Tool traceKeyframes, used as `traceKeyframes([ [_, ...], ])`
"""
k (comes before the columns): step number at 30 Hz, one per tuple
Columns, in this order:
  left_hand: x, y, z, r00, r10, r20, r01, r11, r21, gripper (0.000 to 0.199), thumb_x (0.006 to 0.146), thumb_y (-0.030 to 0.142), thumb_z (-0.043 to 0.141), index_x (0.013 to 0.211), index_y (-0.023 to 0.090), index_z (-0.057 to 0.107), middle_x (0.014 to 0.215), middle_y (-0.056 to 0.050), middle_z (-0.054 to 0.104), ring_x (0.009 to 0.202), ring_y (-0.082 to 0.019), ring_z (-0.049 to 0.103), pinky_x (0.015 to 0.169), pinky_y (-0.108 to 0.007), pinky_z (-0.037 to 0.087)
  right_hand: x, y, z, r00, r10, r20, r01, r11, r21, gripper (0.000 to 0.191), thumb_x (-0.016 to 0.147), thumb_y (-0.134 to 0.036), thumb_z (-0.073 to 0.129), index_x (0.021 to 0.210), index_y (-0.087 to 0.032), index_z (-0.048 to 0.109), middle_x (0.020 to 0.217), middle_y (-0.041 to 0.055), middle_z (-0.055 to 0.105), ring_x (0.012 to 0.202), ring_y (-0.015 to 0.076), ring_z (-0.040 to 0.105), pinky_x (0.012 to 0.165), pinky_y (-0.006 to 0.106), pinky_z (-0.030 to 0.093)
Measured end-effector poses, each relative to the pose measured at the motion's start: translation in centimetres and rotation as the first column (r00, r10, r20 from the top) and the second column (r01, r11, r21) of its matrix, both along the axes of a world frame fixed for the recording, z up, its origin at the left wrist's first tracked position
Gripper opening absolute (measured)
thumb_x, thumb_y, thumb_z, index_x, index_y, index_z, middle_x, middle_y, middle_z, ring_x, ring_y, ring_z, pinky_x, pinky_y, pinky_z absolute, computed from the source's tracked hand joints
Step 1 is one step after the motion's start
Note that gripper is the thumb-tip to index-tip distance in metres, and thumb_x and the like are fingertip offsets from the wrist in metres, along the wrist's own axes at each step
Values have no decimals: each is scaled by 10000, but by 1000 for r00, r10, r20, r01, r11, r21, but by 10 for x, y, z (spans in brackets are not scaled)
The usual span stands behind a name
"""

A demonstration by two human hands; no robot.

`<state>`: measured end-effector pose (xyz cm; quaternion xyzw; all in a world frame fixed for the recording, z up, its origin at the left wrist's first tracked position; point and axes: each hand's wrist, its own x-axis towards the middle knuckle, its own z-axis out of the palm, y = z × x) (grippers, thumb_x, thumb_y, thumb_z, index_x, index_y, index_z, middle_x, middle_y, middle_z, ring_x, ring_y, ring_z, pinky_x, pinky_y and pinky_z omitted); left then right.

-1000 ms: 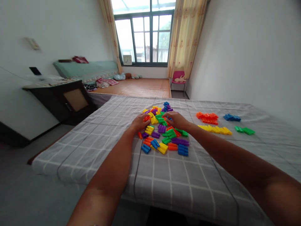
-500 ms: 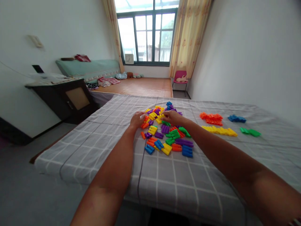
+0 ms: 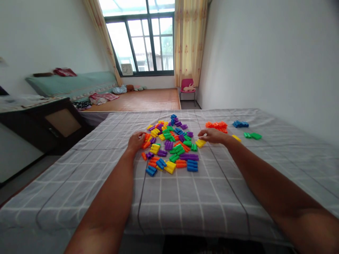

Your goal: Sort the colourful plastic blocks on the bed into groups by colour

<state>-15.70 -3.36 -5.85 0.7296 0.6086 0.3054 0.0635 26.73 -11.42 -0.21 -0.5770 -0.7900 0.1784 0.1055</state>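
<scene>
A: Status?
B: Right hand (image 3: 212, 135) part-closed, fingertips at yellow piece (image 3: 200, 143); can't tell if gripped. Left hand (image 3: 136, 140) loosely open beside orange piece (image 3: 146, 145), nothing visibly held.
A: Parts?
B: Mixed pile (image 3: 168, 145) between hands, on checked worktop (image 3: 185, 197).

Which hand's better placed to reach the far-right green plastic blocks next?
Right, probably: the right hand is nearer those green blocks; the left hand is across the multicoloured plastic pile.

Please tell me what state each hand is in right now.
Left hand: by orange toy blocks, grip cannot be told.
Right hand: fingers closed on a yellow toy block.
</scene>
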Motion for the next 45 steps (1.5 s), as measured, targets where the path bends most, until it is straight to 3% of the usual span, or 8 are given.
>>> traceKeyframes([
  [6, 0, -4, 7, 1000, 6, -21, -7, 1000, -24, 398, 852, 324, 412, 1061, 167, 711, 1110, -81, 711, 1001, -195, 644, 900, -289, 480, 4, -8, 1, 992, 122, 16, -120, 988, -101, 447, 696, -322, 754, 1130, -235, 686, 1126, 62, 693, 852, 189, 681, 735, 259, 510],
  [11, -1, -7, 11, 999, 2, -32, -4, 999, -44, 406, 849, 345, 409, 1063, 184, 713, 1070, -63, 731, 984, -200, 659, 860, -283, 494, -2, -12, -1, 986, 158, 46, -157, 987, -22, 284, 755, -181, 680, 1037, -214, 685, 1068, 57, 703, 856, 170, 675, 720, 236, 485],
  [17, -2, -8, 13, 999, 10, -42, -13, 998, -68, 422, 854, 364, 402, 1084, 180, 705, 1072, -73, 733, 994, -207, 665, 846, -283, 497, -6, -15, 2, 978, 176, 114, -178, 984, 5, 323, 729, -169, 697, 1044, -234, 672, 951, 31, 718, 803, 166, 658, 668, 229, 465],
  [24, -1, -9, 14, 999, 6, -53, -10, 996, -86, 443, 860, 369, 392, 1105, 163, 699, 1073, -85, 731, 986, -213, 669, 841, -289, 496, 54, -8, 32, 1000, -7, 19, 3, 986, 169, 334, 767, -368, 674, 1054, -196, 665, 1043, 54, 705, 934, 195, 639, 811, 276, 476],
  [28, 0, -9, 14, 998, 6, -60, -11, 997, -78, 448, 859, 369, 392, 1103, 155, 702, 1075, -92, 730, 1002, -220, 663, 844, -292, 497, 77, -6, 29, 997, -63, 42, 57, 990, 129, 337, 734, -333, 686, 1046, -206, 679, 1087, 50, 706, 987, 216, 634, 870, 301, 467],
  [38, -2, -6, 10, 999, 0, -45, -4, 997, -82, 432, 868, 356, 393, 1109, 170, 699, 1058, -76, 734, 964, -206, 661, 820, -276, 480, 61, 2, 7, 996, -6, 86, 7, 1000, -16, 359, 688, -331, 735, 1026, -216, 707, 1071, 45, 710, 974, 218, 648, 832, 286, 491],
  [42, 2, -7, 9, 999, 2, -50, -5, 999, -52, 421, 889, 356, 374, 1048, 165, 713, 1036, -84, 735, 944, -206, 646, 799, -275, 463, 64, 2, 9, 996, -39, 83, 34, 998, 55, 396, 678, -382, 747, 1040, -229, 700, 1073, 45, 706, 934, 220, 657, 806, 298, 503],
  [45, 6, -8, 8, 999, 7, -42, -9, 999, -40, 433, 913, 380, 352, 999, 165, 719, 998, -83, 736, 905, -199, 639, 778, -273, 457, 48, 1, 15, 999, -10, 51, 2, 987, 162, 316, 785, -396, 651, 1055, -235, 685, 1047, 46, 711, 879, 194, 664, 780, 287, 503],
])
